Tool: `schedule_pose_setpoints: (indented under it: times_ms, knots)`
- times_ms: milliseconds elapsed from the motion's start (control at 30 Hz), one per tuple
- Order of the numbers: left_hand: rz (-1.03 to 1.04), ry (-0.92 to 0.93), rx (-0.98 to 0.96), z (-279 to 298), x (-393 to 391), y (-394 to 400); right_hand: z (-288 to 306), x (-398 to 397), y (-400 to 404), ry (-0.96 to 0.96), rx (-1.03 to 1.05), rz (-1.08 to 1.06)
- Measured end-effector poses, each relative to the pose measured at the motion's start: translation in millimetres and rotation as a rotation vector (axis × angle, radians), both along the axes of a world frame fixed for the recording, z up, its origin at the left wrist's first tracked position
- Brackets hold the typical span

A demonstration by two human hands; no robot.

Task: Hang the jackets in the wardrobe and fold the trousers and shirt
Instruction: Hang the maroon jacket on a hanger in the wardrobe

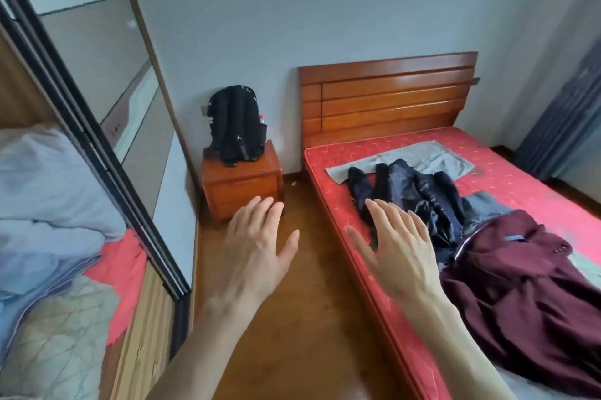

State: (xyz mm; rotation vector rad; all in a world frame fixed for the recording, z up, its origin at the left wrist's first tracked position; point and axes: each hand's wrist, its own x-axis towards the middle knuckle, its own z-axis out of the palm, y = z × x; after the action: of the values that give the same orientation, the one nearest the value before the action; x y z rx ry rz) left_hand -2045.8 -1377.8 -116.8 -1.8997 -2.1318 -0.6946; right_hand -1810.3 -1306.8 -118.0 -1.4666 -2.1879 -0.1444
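**Both hands raised, clothes waiting on the bed**

The left hand [252, 250] and the right hand [395, 251] are held out in front of the person, backs up, with the fingers straight and slightly spread; neither holds anything. The left hand hangs over the wooden floor [292, 318], and the right hand is seen over the near edge of the bed [325, 152].

The clothes lie on the bed's red mattress [520, 178]. A dark navy jacket [419, 194] is spread out in the middle, its sleeves pointing toward the headboard [387, 97]. Behind it, nearer the headboard, lies a flat grey garment [422, 158], partly under the navy jacket's sleeves. A maroon jacket [533, 295] is crumpled at the near right, touching the navy one, and a bit of grey-blue cloth [484, 204] shows between the two.

On the left stands the wardrobe [153, 334], its mirrored sliding door [97, 58] pushed aside; inside it are pale blue bedding [45, 198] and a quilted cover [55, 341]. A black backpack [235, 126] stands upright on the wooden nightstand [242, 184] between the wardrobe and the bed. A dark curtain [566, 116] hangs at the far right.
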Motion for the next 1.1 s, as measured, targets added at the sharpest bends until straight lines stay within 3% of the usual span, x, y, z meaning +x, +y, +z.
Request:
schedule_pose_setpoints:
  times_ms: [600,1100]
  knots:
    - [-0.414,-0.010,-0.033,-7,14,266,-24,18,175,0.082,-0.017,-0.414]
    - [-0.716,-0.082,-0.030,-14,76,462,-16,62,295,0.053,-0.096,-0.724]
